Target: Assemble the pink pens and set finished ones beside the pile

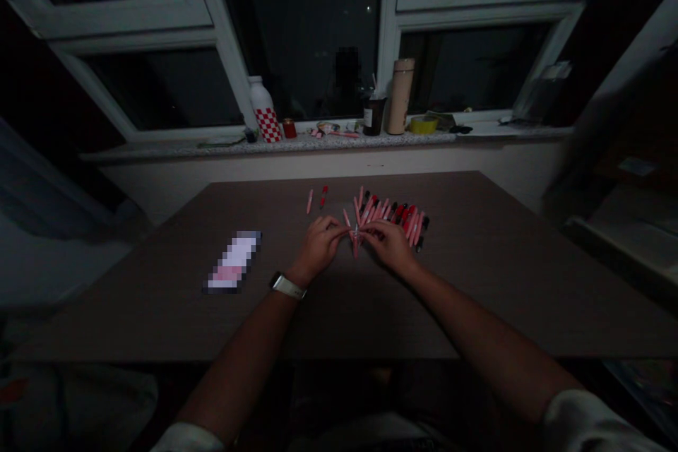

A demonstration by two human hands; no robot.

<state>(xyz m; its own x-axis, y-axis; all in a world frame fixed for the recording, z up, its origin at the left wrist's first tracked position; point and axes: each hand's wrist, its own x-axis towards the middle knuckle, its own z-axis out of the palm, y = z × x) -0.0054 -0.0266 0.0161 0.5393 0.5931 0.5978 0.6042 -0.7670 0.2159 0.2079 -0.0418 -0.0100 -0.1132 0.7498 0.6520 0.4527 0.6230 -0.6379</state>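
Note:
My left hand (319,244) and my right hand (390,242) meet over the middle of a brown table (477,275). Both are closed, pinching a thin pink pen (355,240) between their fingertips. A watch sits on my left wrist. Just behind my right hand lies a pile of pink, red and black pens (395,215). Two single pens, one pink (309,201) and one red (323,196), lie apart to the left of the pile.
A blurred pink-and-white flat object (233,263) lies on the table's left. On the windowsill (212,148) stand a checked white bottle (265,111), a small red jar (289,128), a dark cup (373,116), a tall beige flask (400,96) and yellow tape (423,125).

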